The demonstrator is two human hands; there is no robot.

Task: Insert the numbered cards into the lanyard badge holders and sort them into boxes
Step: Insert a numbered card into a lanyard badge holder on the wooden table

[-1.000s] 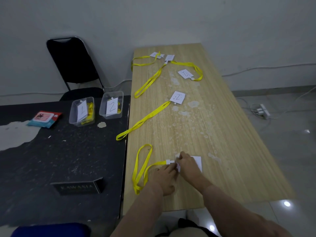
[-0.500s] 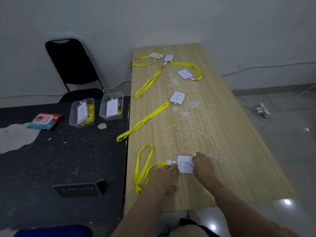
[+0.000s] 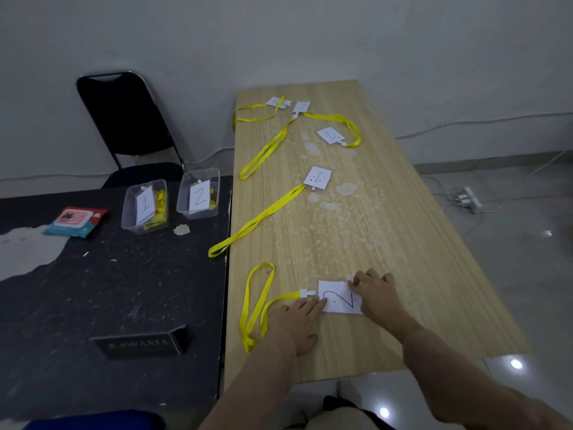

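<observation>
Head view: on the wooden worktop (image 3: 403,243), low in the frame's centre, lies the card marked 2 (image 3: 339,301), joined by a white clip (image 3: 307,293) to a yellow lanyard (image 3: 257,305) looping to its left. The left hand (image 3: 299,321) lies flat, its straight fingers (image 3: 319,304) together and pressing the card's left edge. The right hand (image 3: 376,293) covers the card's right edge with bent fingers (image 3: 355,282); whether they pinch it I cannot tell. Boxes labelled 1 (image 3: 145,206) and 2 (image 3: 198,193) stand at middle left.

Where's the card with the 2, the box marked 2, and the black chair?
card with the 2 (image 3: 338,301): head view, paper middle.
box marked 2 (image 3: 182,197): head view, left wall.
black chair (image 3: 121,113): head view, backrest.
</observation>
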